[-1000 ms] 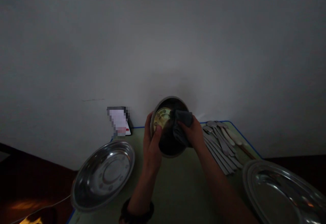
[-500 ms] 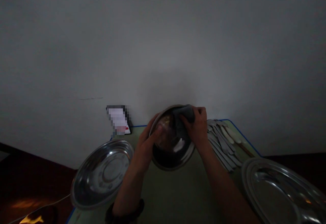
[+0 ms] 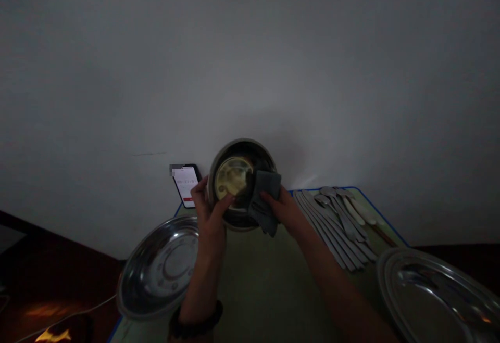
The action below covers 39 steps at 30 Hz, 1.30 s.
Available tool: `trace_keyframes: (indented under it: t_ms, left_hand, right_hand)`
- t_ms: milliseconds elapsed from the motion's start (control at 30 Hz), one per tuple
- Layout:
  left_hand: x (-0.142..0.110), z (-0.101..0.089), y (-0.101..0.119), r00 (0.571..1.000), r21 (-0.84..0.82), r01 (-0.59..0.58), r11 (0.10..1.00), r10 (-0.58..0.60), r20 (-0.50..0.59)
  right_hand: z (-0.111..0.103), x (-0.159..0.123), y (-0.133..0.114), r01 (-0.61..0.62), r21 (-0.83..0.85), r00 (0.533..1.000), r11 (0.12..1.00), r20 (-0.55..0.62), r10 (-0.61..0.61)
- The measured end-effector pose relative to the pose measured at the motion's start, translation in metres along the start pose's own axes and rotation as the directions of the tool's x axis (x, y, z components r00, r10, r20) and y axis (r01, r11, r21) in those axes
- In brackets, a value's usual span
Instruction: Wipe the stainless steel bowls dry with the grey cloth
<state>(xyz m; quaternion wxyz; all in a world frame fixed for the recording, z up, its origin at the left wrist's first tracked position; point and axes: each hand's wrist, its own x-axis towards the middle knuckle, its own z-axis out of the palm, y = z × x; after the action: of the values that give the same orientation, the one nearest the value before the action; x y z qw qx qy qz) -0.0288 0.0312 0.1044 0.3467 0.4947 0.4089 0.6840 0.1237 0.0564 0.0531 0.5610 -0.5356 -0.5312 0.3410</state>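
Note:
A round metal bowl (image 3: 234, 176) is held up above the table, tilted so that its shiny inside faces me. My left hand (image 3: 211, 215) grips its left rim, thumb inside and fingers behind. In my right hand (image 3: 287, 207) is a folded dark grey cloth (image 3: 265, 202), pinched under the thumb and lying over the bowl's right rim. The fingers of my right hand behind the cloth are hidden.
On the green table (image 3: 265, 291), a large metal basin (image 3: 156, 265) stands left. Several knives and spoons (image 3: 336, 223) lie right, near oval metal trays (image 3: 422, 291). A phone (image 3: 185, 187) leans against the wall (image 3: 250, 62) behind.
The bowl has moved left and slightly up and now faces me more directly. The cloth has shifted from the upper right rim down to the lower right.

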Motion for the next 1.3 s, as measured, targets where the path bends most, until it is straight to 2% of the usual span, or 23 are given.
trace_keyframes:
  t_ms: [100,167,233,333,433,533,667,733,767,867,933,967,1033,1133,1233,1300]
  left_hand:
    - [0.006,-0.010,0.008,0.993,0.033,0.109,0.993,-0.111,0.042]
    - [0.006,-0.012,0.012,0.988,0.071,0.130,0.989,-0.135,0.080]
    - [0.005,-0.011,0.016,0.974,0.108,0.139,0.984,-0.156,0.165]
    - [0.001,-0.008,0.019,0.946,0.132,0.124,0.984,-0.157,0.283]
    - [-0.002,-0.003,0.022,0.936,0.146,0.105,0.984,-0.147,0.320]
    - [-0.006,0.005,0.024,0.949,0.060,0.137,0.989,-0.148,0.279]
    - [-0.016,0.023,0.020,0.990,-0.097,0.135,0.986,-0.130,0.052]
    - [-0.021,0.031,0.019,0.994,-0.130,0.100,0.986,-0.104,-0.022]
    - [-0.023,0.033,0.019,0.995,-0.131,0.073,0.989,-0.081,-0.056]
    - [-0.026,0.034,0.021,0.987,-0.019,-0.056,0.998,0.052,-0.149]
    - [-0.024,0.030,0.022,0.983,0.052,-0.106,0.993,0.112,-0.145]
    - [-0.022,0.028,0.022,0.988,0.044,-0.094,0.995,0.099,-0.122]
    - [-0.017,0.024,0.023,0.998,-0.054,0.031,0.998,-0.034,-0.045]
    - [-0.010,0.017,0.023,0.968,-0.162,0.250,0.955,-0.242,0.064]
    - [-0.007,0.010,0.022,0.924,-0.068,0.345,0.936,-0.325,0.201]
    - [-0.008,0.008,0.020,0.908,0.076,0.298,0.951,-0.307,0.286]
  right_hand:
    - [-0.020,0.006,-0.002,0.075,-0.198,0.996,0.977,-0.030,-0.083]
    - [-0.026,0.008,-0.005,0.136,-0.304,0.990,0.943,0.013,-0.139]
    - [-0.028,0.008,-0.007,0.180,-0.388,0.981,0.904,0.002,-0.195]
    - [-0.027,0.007,-0.009,0.180,-0.495,0.947,0.850,-0.148,-0.286]
    - [-0.028,0.008,-0.009,0.165,-0.514,0.917,0.842,-0.235,-0.323]
    - [-0.029,0.009,-0.010,0.136,-0.411,0.913,0.901,-0.301,-0.275]
    - [-0.020,0.009,-0.011,0.009,-0.223,0.906,0.975,-0.411,-0.102]
    - [-0.010,0.006,-0.012,-0.019,-0.171,0.922,0.985,-0.383,-0.049]
    - [-0.006,0.004,-0.013,-0.025,-0.163,0.943,0.986,-0.332,-0.031]
    - [0.005,-0.002,-0.015,-0.050,-0.219,0.995,0.974,-0.091,0.030]
    - [0.003,-0.002,-0.017,-0.046,-0.289,0.997,0.956,0.044,0.062]
    - [0.000,-0.001,-0.018,-0.037,-0.323,0.994,0.946,0.084,0.068]
    - [-0.013,0.001,-0.019,-0.014,-0.396,0.991,0.918,0.116,0.065]
    - [-0.036,0.004,-0.021,-0.001,-0.566,0.994,0.825,0.090,0.064]
    - [-0.053,0.003,-0.023,-0.020,-0.734,0.996,0.678,0.040,0.073]
    - [-0.056,0.002,-0.022,-0.010,-0.777,0.999,0.630,0.011,0.031]
